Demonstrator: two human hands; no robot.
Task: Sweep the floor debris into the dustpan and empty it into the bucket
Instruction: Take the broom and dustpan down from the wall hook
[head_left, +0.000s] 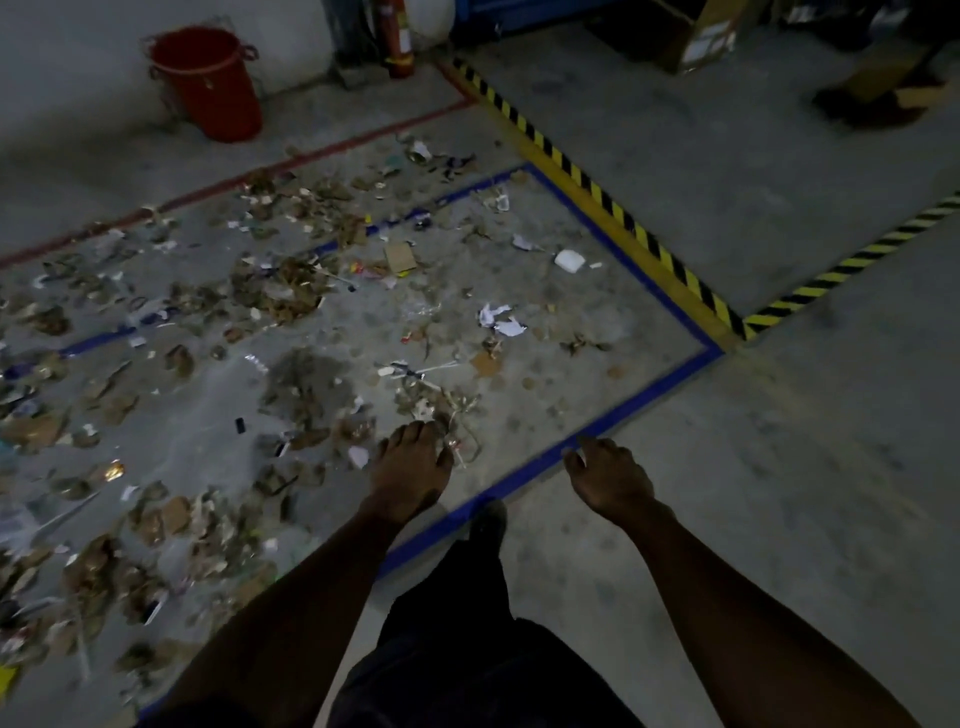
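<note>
Dry, crumpled debris (291, 291) is lying scattered over the left and centre of the frame: brown leaf-like scraps, torn white paper, flat cardboard bits and thin sticks, thickest along the left edge. It is resting on a rough grey concrete floor (779, 467), mottled and dusty, in a dim room. A blue tape line (597, 431) is framing the littered patch, a red line (311, 156) is running along its far side, and a yellow-and-black hazard stripe (597, 192) is crossing the upper right. At the upper left a round red plastic bucket (208, 83) with side handles is standing upright against a pale wall; its inside is not showing. A red extinguisher (397, 36) is standing at top centre. Both bare arms are reaching forward at lower centre: the left hand (410, 467) is hanging over the debris, its grip loose and holding nothing, and the right hand (608, 478) is hovering just past the blue tape, fingers relaxed, grip wide and empty.
</note>
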